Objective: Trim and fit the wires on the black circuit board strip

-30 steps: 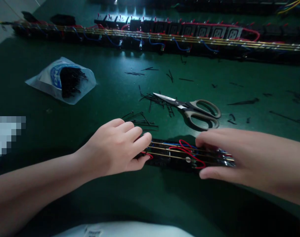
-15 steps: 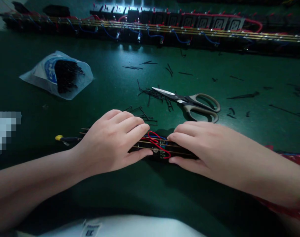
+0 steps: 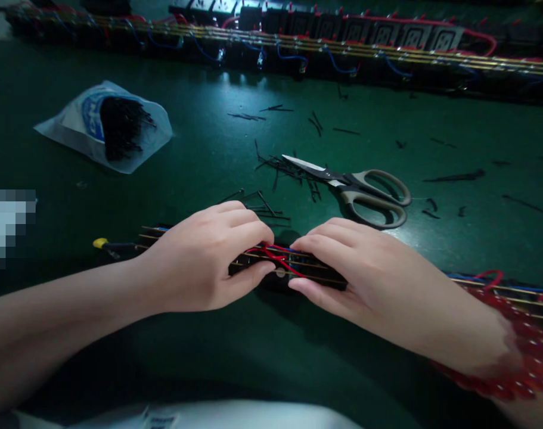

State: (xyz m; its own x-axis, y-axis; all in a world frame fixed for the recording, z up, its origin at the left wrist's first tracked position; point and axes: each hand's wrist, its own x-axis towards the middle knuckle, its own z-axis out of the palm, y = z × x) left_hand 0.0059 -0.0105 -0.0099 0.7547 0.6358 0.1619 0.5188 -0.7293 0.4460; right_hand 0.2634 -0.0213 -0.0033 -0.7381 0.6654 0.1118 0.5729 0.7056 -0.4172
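A long black power strip [image 3: 313, 275] with thin brass bars lies crosswise in front of me, partly hidden under both hands. Its left end shows past my wrist. My left hand [image 3: 208, 256] is closed over the strip, thumb on the near side and fingers on the far side. My right hand [image 3: 365, 274] grips it the same way, a short gap to the right. In that gap a red wire [image 3: 278, 257] crosses the bars, close to the fingertips of both hands. Whether the fingertips pinch the wire is hidden. A red bead bracelet [image 3: 512, 351] circles my right wrist.
Scissors [image 3: 343, 179] lie partly open beyond my hands, among cut black cable ties [image 3: 293, 170]. A plastic bag [image 3: 150, 140] of black ties lies at the left. Another wired socket strip [image 3: 298, 44] spans the back of the green table [image 3: 199, 155]. A yellow-tipped piece [image 3: 100, 243] lies left.
The red wire's raised loop now lies flatter across the bars. My right hand has shifted slightly left, towards my left hand. The whole view has moved a little.
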